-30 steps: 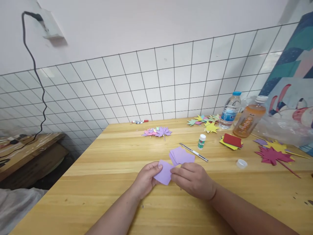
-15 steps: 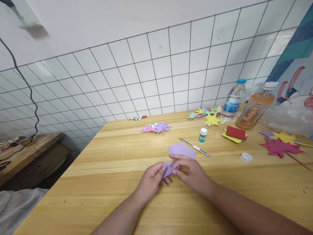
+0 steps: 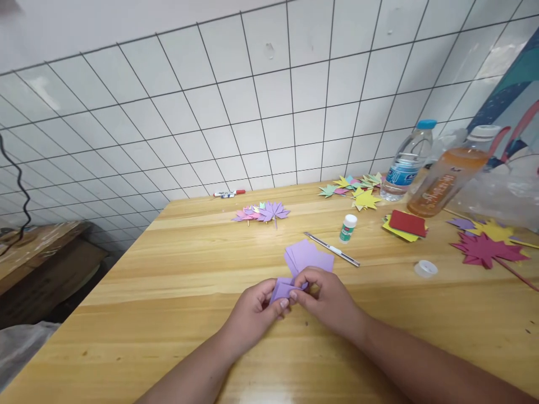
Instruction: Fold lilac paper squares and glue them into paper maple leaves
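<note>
A small folded piece of purple paper [image 3: 282, 291] is pinched between both hands above the table. My left hand [image 3: 257, 308] grips its left side, thumb on top and fingers beneath. With thumb and forefinger, my right hand [image 3: 323, 294] holds the paper's right edge. Just beyond the hands lie several loose purple sheets [image 3: 311, 255], partly covered by my right hand. Behind these, a slim utility knife [image 3: 332, 249] rests diagonally. A white-capped glue stick [image 3: 347, 229] stands upright past the knife.
Paper leaves lie in a purple-pink pile [image 3: 265, 212], a mixed pile [image 3: 357, 193] and around a dark red leaf [image 3: 488, 251]. Red and yellow paper squares [image 3: 406, 224], a clear cap [image 3: 426, 269], a water bottle [image 3: 406, 165], an orange drink bottle [image 3: 450, 177] and markers [image 3: 229, 193] are also there.
My right fingers have closed in on the paper's near right edge, and my left thumb has shifted lower along it. The paper looks more folded over. The camera view has tilted slightly.
</note>
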A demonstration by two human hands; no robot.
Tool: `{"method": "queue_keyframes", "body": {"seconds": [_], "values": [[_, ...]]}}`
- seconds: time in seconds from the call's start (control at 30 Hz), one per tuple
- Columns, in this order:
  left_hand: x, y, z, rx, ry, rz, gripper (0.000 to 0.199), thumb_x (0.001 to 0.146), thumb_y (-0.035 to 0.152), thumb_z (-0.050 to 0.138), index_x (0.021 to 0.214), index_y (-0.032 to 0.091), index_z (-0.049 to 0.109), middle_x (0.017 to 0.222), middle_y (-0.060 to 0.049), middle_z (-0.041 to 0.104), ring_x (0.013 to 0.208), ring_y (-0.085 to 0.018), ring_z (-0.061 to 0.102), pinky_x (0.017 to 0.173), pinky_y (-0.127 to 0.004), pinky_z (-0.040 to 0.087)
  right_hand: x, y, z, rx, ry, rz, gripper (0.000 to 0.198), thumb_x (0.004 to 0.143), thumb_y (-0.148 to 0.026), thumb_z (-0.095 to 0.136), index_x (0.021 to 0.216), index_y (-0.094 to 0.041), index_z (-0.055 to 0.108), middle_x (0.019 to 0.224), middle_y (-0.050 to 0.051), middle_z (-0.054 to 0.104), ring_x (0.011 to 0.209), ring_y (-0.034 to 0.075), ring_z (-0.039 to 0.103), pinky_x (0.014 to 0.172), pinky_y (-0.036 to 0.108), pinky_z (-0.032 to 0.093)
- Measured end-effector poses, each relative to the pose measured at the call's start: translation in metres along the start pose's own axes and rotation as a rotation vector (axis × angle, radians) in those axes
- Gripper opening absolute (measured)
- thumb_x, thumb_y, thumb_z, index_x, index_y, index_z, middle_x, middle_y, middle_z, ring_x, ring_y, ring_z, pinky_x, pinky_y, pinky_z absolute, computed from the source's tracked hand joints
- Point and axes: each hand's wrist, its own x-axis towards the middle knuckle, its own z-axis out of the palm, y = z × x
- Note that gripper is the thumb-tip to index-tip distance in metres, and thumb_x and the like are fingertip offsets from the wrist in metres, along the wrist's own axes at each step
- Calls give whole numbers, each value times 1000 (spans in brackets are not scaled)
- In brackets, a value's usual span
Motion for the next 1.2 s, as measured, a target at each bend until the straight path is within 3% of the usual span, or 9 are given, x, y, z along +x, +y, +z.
{"method": "queue_keyframes", "body": {"seconds": [0.1, 0.2, 0.27, 0.47, 0.8, 1.0, 1.2], "values": [[-2, 0, 0, 10, -46, 7, 21, 81, 33, 56, 91, 14, 60, 78, -4, 61, 69, -12, 54, 64, -23, 44, -2, -1, 1, 53, 14, -37, 9, 73, -23, 60, 66, -18, 58, 82, 3, 64, 77, 14, 58, 63, 21, 44], [-5, 2, 0, 42, -87, 25, 24, 84, 34, 50, 92, 13, 61, 84, -7, 63, 72, -12, 54, 67, -24, 44, -5, -3, 1, 62, -9, 54, 12, 76, -26, 57, 68, -18, 58, 69, 1, 63, 61, 11, 55, 52, 20, 40], [-5, 3, 1, 65, -78, 26, 26, 86, 34, 48, 91, 13, 62, 85, -8, 64, 73, -13, 55, 68, -25, 45, -4, -5, 1, 57, 5, 85, 12, 76, -27, 57, 68, -17, 58, 65, 0, 61, 58, 11, 53, 52, 19, 40], [-4, 5, -1, 56, -55, -20, 26, 84, 35, 51, 98, 15, 59, 84, -6, 65, 69, -11, 54, 63, -22, 44, -1, 0, 0, 200, -8, 129, 8, 75, -26, 57, 77, -18, 58, 76, 1, 62, 72, 13, 57, 58, 21, 44], [-4, 1, 2, 141, -17, -71, 33, 84, 41, 48, 84, 12, 63, 76, -7, 67, 62, -11, 54, 59, -22, 44, 1, -1, 0, 241, -27, 146, 7, 74, -24, 59, 73, -17, 56, 74, 1, 59, 71, 13, 56, 61, 23, 45], [-4, 3, 2, 169, -7, -71, 31, 84, 39, 48, 80, 13, 63, 74, -6, 67, 60, -11, 54, 58, -21, 44, 1, 3, -1, 362, -47, 174, 27, 71, -23, 62, 97, -19, 54, 76, 0, 61, 74, 14, 59, 68, 26, 46], [-5, 7, 3, 163, -2, -77, 28, 83, 39, 49, 81, 13, 62, 73, -6, 66, 58, -10, 53, 56, -21, 43, 3, -1, -2, 319, -80, 168, 10, 74, -25, 59, 79, -17, 60, 75, 3, 63, 70, 13, 58, 64, 25, 45]]}}
